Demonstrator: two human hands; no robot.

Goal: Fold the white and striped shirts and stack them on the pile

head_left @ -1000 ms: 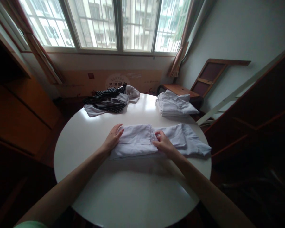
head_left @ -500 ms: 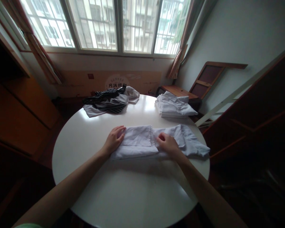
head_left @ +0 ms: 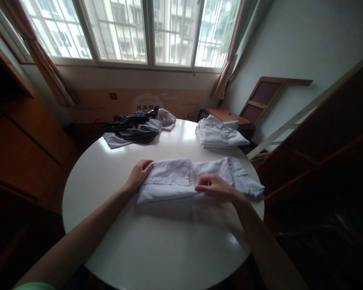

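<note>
A pale lilac garment point(head_left: 175, 181) lies partly folded across the round white table point(head_left: 157, 245), its left part doubled over and its right part spread toward the table's right edge. My left hand point(head_left: 138, 173) rests on the left end of the folded part, fingers curled at the fabric's edge. Over the garment's middle is my right hand point(head_left: 215, 187), with its fingers closed around the lower edge of the cloth.
A heap of unfolded clothes point(head_left: 137, 127), striped dark and grey, lies at the table's far left. A stack of folded white garments point(head_left: 219, 135) sits at the far right. A wooden chair point(head_left: 245, 110) stands behind it; dark furniture point(head_left: 320, 153) flanks the right.
My right hand has slid down from the middle seam to the garment's lower edge and closed on it. My left hand has shifted slightly left along the fold.
</note>
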